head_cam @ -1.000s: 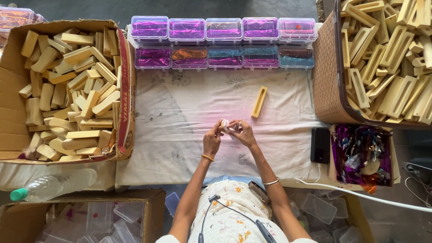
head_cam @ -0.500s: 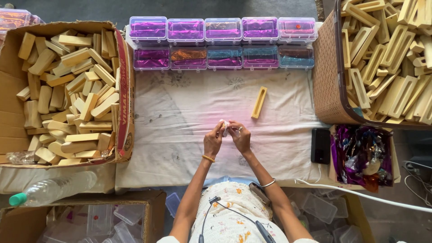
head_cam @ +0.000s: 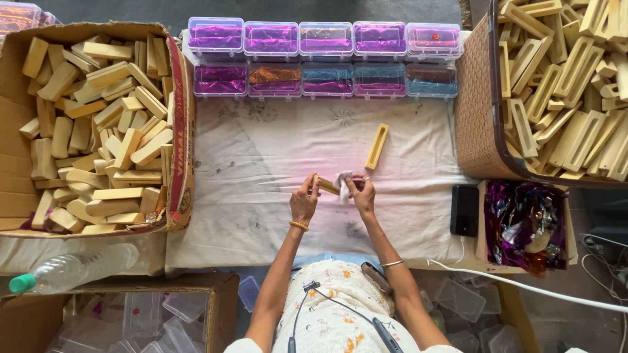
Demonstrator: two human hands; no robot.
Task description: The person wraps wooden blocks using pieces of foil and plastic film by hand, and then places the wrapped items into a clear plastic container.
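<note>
While the left hand point(head_cam: 305, 202) pinches one end of a wooden block point(head_cam: 325, 185) above the cloth-covered desk point(head_cam: 261, 196), the right hand point(head_cam: 362, 194) pinches a small white piece, possibly tissue point(head_cam: 342, 184), against its other end. A second, slotted block point(head_cam: 377, 146) lies just beyond the hands; clear boxes point(head_cam: 325, 59) line the far edge.

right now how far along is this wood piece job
Done, apparently: ten lidded clear boxes with shiny foil lined up at the cloth's far edge. In hand: left hand holds a wooden piece, right hand a pale wrapper. Left: one slotted piece on the cloth, plus full carton and basket.
</note>
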